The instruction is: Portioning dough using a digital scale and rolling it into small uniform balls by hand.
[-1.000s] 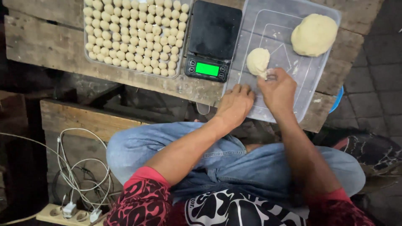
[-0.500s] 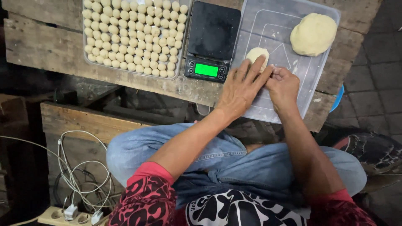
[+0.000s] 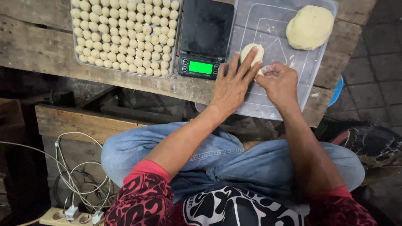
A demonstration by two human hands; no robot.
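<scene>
My left hand [image 3: 233, 83] lies flat with fingers spread, its fingertips pressing on a small pale dough lump [image 3: 250, 53] that sits on a clear plastic lid [image 3: 268, 104]. My right hand [image 3: 279, 80] is curled beside it, fingertips pinching at the lump's right edge. A larger round dough mass [image 3: 310, 26] rests at the lid's far right corner. Left of the lid stands a black digital scale [image 3: 204, 35] with a lit green display.
A clear tray [image 3: 77, 58] packed with several rows of small dough balls sits left of the scale on a worn wooden table [image 3: 37, 46]. Below left lie white cables [image 3: 71, 167] and a power strip [image 3: 69, 215]. A blue object [image 3: 337, 90] shows past the table's right edge.
My left hand moved up from the lid's near edge onto the small dough lump. My right hand stayed by the lump, now pinching at its right side.
</scene>
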